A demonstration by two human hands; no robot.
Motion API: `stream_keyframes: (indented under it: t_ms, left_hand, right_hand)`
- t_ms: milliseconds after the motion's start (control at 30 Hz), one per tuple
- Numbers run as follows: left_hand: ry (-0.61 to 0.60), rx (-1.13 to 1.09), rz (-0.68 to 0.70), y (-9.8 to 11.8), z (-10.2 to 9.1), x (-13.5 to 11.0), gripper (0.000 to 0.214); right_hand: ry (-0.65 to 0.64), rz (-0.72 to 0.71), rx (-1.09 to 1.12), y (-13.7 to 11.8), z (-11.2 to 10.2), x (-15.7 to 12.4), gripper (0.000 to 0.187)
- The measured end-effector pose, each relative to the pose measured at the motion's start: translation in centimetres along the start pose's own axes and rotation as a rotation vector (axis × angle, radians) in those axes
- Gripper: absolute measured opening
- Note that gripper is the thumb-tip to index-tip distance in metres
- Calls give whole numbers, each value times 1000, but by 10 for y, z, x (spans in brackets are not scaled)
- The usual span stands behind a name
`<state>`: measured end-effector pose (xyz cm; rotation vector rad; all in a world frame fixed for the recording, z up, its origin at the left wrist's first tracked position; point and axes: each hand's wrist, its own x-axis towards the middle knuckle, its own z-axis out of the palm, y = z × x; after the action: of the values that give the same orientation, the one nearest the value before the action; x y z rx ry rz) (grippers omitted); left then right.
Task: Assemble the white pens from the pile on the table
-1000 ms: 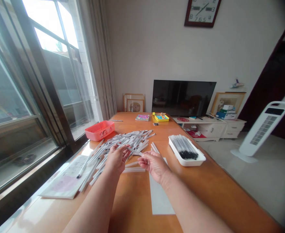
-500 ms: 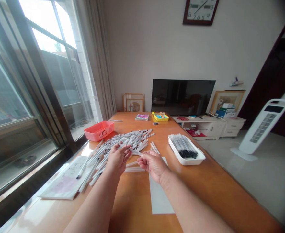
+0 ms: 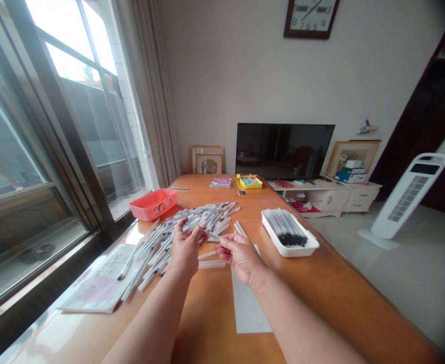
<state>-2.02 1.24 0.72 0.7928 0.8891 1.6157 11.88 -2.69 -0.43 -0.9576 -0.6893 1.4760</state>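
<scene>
Pinching one white pen (image 3: 209, 234) between them, the left hand (image 3: 185, 248) and right hand (image 3: 240, 255) hover above the orange desk (image 3: 321, 298). The wall clock (image 3: 310, 17) shows numerals 8 to 4.

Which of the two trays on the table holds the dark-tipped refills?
The white tray, at the right edge near the right hand holding a pen, packed with dark-tipped sticks. The pink tray by the window shows none.

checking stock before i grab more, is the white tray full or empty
Not empty: the white tray holds a row of thin sticks with dark ends, side by side.
</scene>
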Motion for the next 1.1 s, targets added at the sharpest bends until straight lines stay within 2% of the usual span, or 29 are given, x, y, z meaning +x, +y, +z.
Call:
stream_keyframes:
  t_ms: [467, 1100]
  left_hand:
    - [-58, -24, 18, 1, 2, -3, 67]
    - [-21, -63, 74, -6, 6, -9, 66]
  right_hand:
    - [-76, -46, -60, -5, -3, -2, 24]
    - [-35, -119, -3, 0, 2, -3, 30]
